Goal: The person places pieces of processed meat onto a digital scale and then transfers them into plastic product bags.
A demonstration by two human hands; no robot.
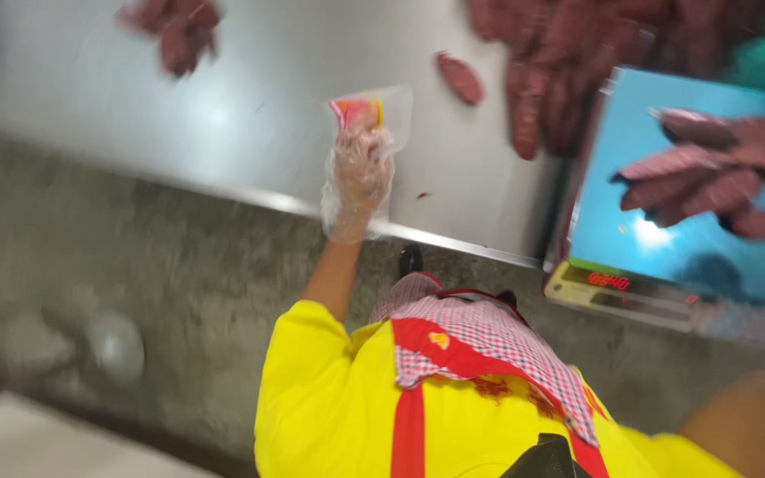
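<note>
My left hand [359, 173] wears a clear plastic glove and reaches over the edge of a steel table [223, 115]. It grips a small clear bag [374, 111] with a red and yellow print, held just above the tabletop. One reddish-brown sausage [459, 78] lies on the table to the right of the bag. Only my right forearm [750, 425] shows, at the bottom right corner; that hand is outside the picture. I wear a yellow shirt and a red checked apron [480, 341]. The whole view is blurred.
A pile of sausages [577, 53] lies at the table's far right, and a smaller heap [174, 31] at the far left. A scale with a blue platform [666, 239] holds several sausages [719, 173]. Grey concrete floor [117, 265] lies below the table edge.
</note>
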